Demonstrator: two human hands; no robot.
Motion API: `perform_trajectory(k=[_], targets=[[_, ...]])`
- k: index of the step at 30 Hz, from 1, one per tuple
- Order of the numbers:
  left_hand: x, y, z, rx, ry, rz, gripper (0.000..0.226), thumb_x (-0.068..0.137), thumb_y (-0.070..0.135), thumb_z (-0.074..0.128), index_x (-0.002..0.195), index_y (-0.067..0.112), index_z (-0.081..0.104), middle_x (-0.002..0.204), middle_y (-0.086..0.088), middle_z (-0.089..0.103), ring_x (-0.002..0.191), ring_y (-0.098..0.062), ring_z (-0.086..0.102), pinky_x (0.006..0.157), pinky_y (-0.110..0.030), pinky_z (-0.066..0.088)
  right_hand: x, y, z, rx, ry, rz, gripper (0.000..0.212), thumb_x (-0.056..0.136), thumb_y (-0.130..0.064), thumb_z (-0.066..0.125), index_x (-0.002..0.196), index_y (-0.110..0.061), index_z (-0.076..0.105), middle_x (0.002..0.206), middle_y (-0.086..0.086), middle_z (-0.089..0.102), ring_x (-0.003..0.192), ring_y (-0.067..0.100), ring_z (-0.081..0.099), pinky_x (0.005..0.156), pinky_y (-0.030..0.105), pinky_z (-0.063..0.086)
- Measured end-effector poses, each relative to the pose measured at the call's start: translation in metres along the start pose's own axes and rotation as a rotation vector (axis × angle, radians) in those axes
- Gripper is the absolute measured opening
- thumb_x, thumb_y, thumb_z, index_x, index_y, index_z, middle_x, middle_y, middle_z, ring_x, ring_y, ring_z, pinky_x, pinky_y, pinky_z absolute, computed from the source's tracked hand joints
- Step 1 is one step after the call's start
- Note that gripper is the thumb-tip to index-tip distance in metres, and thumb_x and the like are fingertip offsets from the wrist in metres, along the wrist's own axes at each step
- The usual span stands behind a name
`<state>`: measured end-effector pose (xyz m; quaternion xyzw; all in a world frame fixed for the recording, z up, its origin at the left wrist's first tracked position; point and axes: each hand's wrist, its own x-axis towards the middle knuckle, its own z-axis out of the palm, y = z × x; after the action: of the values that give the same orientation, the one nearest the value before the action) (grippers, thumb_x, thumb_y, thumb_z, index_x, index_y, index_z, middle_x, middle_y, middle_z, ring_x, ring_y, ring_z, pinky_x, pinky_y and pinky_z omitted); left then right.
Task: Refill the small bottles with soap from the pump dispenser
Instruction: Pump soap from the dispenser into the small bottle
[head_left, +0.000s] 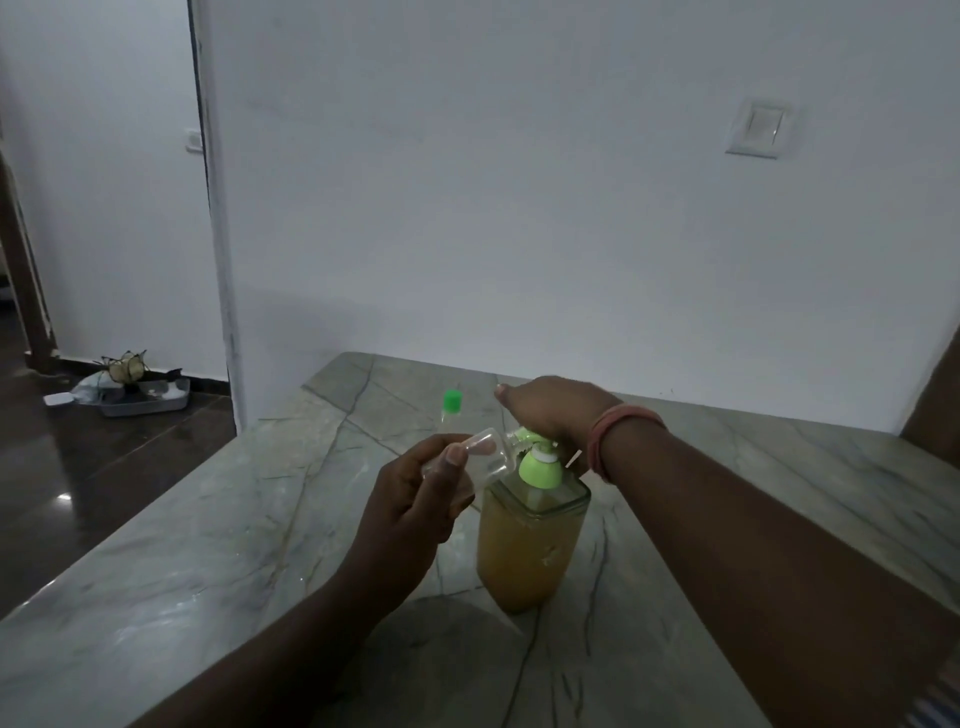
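White wall (519, 182), marble table (182, 571)

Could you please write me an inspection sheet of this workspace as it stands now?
Surface: grey-green veined stone table, glossy.
Job's things: pump dispenser upright, holding amber soap, green pump top; small clear bottle tilted, mouth at the nozzle, looks unfilled; second small bottle with green cap standing behind, contents cannot be told.
Clutter: nothing seen on the table.
Hands: left hand pinches the small clear bottle; right hand lies flat on the pump top, bangles at the wrist.
Cables: nothing seen.
Surroundings: white wall with a switch plate; dark glossy floor at left, where a grey tray of odds and ends sits by the wall.
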<state>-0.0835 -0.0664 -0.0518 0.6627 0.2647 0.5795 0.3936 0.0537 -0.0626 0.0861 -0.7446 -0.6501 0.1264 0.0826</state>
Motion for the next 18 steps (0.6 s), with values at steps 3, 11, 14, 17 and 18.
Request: perform_trajectory(k=[3,11,14,17,18], targets=[[0.0005,-0.0028,0.0001,-0.006,0.003,0.003,0.044,0.091,0.054,0.043,0.108,0.024,0.069,0.067,-0.007,0.058,0.053,-0.009,0.048,0.045,-0.019,0.038,0.0034,0.0012,0.0030,-0.009,0.019,-0.007,0.050,0.108,-0.031,0.020,0.145,-0.004,0.042,0.149,0.018,0.043,0.134,0.031,0.045,0.109,0.037,0.037],[-0.0004,-0.0019,-0.0005,-0.013,0.012,0.004,0.043,0.092,0.055,0.043,0.107,0.027,0.072,0.066,-0.016,0.051,0.052,-0.015,0.045,0.044,-0.021,0.036,0.0023,-0.0006,0.0024,-0.017,0.021,-0.011,0.049,0.108,-0.030,0.021,0.146,-0.004,0.039,0.150,0.018,0.041,0.135,0.031,0.043,0.107,0.036,0.036],[-0.0008,-0.0024,-0.0010,-0.012,0.009,0.006,0.046,0.093,0.054,0.042,0.109,0.023,0.072,0.065,-0.015,0.052,0.052,-0.015,0.044,0.044,-0.022,0.035,0.0059,0.0015,0.0025,-0.011,0.026,-0.020,0.052,0.108,-0.035,0.021,0.147,-0.005,0.039,0.150,0.018,0.041,0.136,0.031,0.043,0.108,0.036,0.035],[-0.0016,-0.0044,-0.0014,-0.003,0.012,-0.019,0.059,0.090,0.063,0.041,0.112,0.016,0.068,0.065,-0.003,0.057,0.052,-0.009,0.047,0.045,-0.019,0.036,0.0064,0.0059,0.0082,0.031,0.052,-0.011,0.046,0.108,-0.023,0.020,0.147,-0.007,0.038,0.146,0.022,0.045,0.132,0.035,0.045,0.106,0.039,0.038],[-0.0024,-0.0044,-0.0015,0.002,0.013,-0.025,0.066,0.089,0.070,0.040,0.113,0.016,0.068,0.065,-0.002,0.057,0.052,-0.008,0.048,0.046,-0.019,0.036,0.0058,0.0058,0.0095,0.046,0.060,-0.002,0.045,0.108,-0.021,0.020,0.147,-0.007,0.038,0.144,0.022,0.046,0.130,0.035,0.046,0.105,0.039,0.040]])
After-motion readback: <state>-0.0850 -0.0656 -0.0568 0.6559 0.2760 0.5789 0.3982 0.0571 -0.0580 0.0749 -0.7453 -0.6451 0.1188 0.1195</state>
